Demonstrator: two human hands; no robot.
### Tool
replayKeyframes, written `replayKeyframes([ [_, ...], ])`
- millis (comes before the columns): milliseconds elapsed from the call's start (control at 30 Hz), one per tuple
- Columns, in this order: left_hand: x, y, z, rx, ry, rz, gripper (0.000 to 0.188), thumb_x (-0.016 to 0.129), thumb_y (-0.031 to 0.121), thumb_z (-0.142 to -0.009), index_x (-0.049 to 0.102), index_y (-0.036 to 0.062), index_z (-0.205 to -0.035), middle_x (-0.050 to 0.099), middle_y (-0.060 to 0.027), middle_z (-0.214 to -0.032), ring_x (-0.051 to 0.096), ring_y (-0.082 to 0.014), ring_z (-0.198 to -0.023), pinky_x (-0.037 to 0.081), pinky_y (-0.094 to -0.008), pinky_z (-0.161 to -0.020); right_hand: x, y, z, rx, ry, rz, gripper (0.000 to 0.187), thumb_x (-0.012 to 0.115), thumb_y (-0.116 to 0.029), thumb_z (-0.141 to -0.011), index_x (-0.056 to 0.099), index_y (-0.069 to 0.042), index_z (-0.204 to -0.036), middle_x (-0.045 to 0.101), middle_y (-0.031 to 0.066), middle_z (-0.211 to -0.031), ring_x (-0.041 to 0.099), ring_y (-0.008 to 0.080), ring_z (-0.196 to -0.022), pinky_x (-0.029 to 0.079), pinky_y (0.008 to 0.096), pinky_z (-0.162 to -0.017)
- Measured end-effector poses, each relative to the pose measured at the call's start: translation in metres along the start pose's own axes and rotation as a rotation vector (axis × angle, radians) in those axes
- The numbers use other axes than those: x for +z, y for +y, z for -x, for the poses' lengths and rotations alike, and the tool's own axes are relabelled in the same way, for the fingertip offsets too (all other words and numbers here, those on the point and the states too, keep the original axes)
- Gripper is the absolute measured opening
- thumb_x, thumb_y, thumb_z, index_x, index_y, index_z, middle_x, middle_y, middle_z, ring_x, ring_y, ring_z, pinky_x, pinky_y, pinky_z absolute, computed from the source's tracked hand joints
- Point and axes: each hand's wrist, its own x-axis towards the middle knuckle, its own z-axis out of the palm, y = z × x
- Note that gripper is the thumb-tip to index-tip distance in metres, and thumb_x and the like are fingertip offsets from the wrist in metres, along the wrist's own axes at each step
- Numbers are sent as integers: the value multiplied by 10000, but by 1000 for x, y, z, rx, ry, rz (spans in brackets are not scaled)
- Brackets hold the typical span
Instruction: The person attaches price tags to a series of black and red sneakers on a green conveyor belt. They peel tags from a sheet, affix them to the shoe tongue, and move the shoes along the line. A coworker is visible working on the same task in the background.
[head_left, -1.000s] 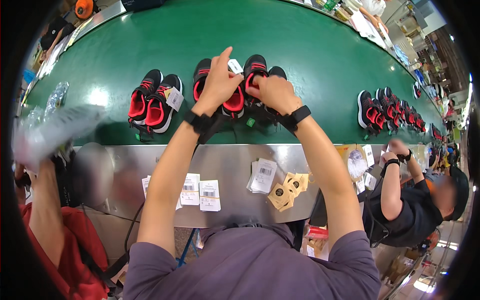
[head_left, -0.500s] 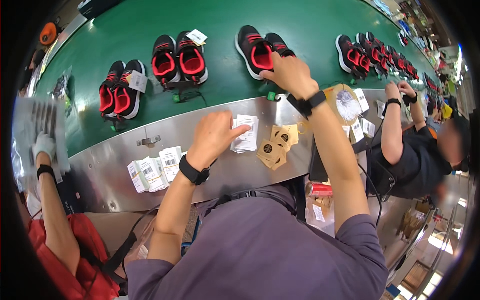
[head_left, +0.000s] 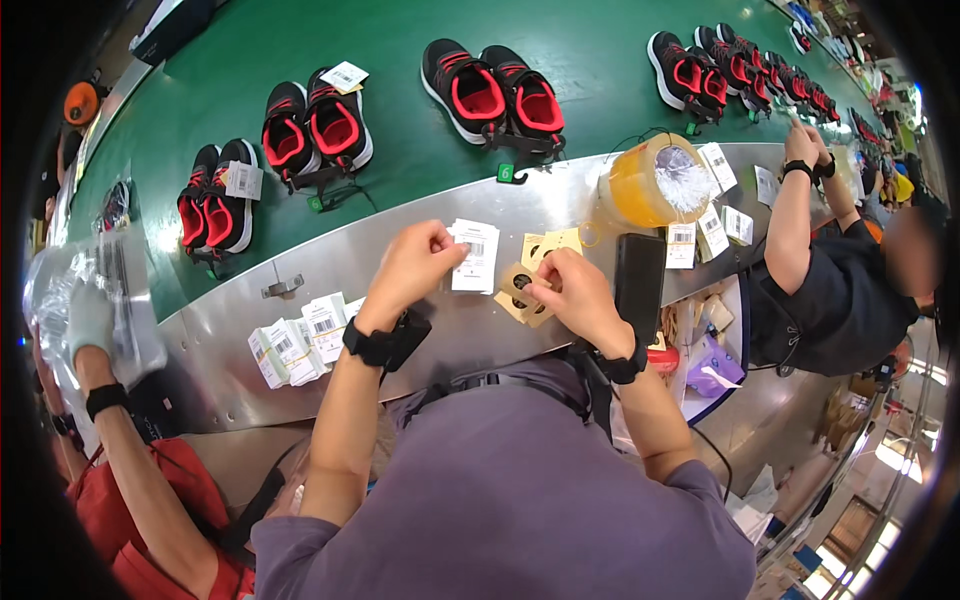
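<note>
While the green belt (head_left: 560, 40) curves across the top of our view, carrying pairs of black shoes with red linings (head_left: 492, 92), we stand at the steel bench (head_left: 300, 262) that runs along its near edge, smooth and shiny enough to throw glare. Our left hand (head_left: 412, 265) is pinched shut on the top white tag (head_left: 474, 256), a flat paper rectangle with a barcode, at the stack lying on the bench just ahead of us. Our right hand (head_left: 577, 296) is closed on a tan card (head_left: 522, 289), stiff-looking board with a dark round mark, at the edge of a loose fan of such cards beside the tags. To the right lie a dark slab, likely a phone (head_left: 639, 285), and an amber roll of tape (head_left: 645, 186) on its side; more white tags (head_left: 300, 340) sit in bundles to the left. A person in red (head_left: 150, 520) on our left handles clear plastic bags, and another in black (head_left: 830, 300) works on our right. We judge the risks small but real: thin paper tags cling together, so the pinch could lift two at once; the slick steel gives the card fan little grip, so a nudge from the right hand could scatter it or slide cards off the near edge; and the shoes nearest us are on a belt, so a slow pick may leave them out of easy reach.
</note>
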Motion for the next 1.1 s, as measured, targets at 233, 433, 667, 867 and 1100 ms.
replayKeyframes([
  [233, 6, 32, 13, 117, -15, 241, 79, 608, 89, -816, 573, 19, -809, 579, 8, -743, 527, -74, -712, 440, -240, -636, -20, 22, 6, -49, 93, -207, 149, 594, -132, -856, 665, -6, -894, 589, 100, -759, 574, 227, -675, 443, 324, -609],
  [433, 50, 74, 14, 173, -274, 453, 55, 634, 35, -807, 581, 20, -810, 648, -26, -870, 617, -90, -815, 495, -241, -734, -55, 4, 13, 0, 49, -535, 156, 577, -96, -878, 677, 12, -931, 620, 59, -750, 552, 116, -643, 438, 248, -593],
  [667, 76, 134, -11, 557, 29, 227, 127, 625, -51, -749, 580, 31, -835, 632, -47, -853, 616, -153, -765, 491, -281, -674, -110, 20, 25, -221, 896, 25, 36, 673, -2, -790, 641, -19, -792, 539, 64, -636, 524, 152, -558, 413, 282, -522],
  [867, 116, 168, -54, 1197, 42, -300, 160, 588, -74, -666, 603, 21, -795, 605, -101, -1114, 592, -289, -872, 504, -362, -731, -147, 57, 15, -467, 844, 518, 312, 718, 36, -634, 705, -123, -901, 545, 25, -759, 521, 197, -671, 414, 296, -553],
  [1100, 141, 179, -85, 1153, -178, -308, 107, 590, -16, -692, 592, 7, -796, 549, -105, -1275, 577, -278, -969, 503, -380, -783, -161, 36, 12, -474, 891, -42, 119, 643, 17, -796, 613, -39, -896, 625, 75, -887, 590, 193, -796, 481, 331, -749],
])
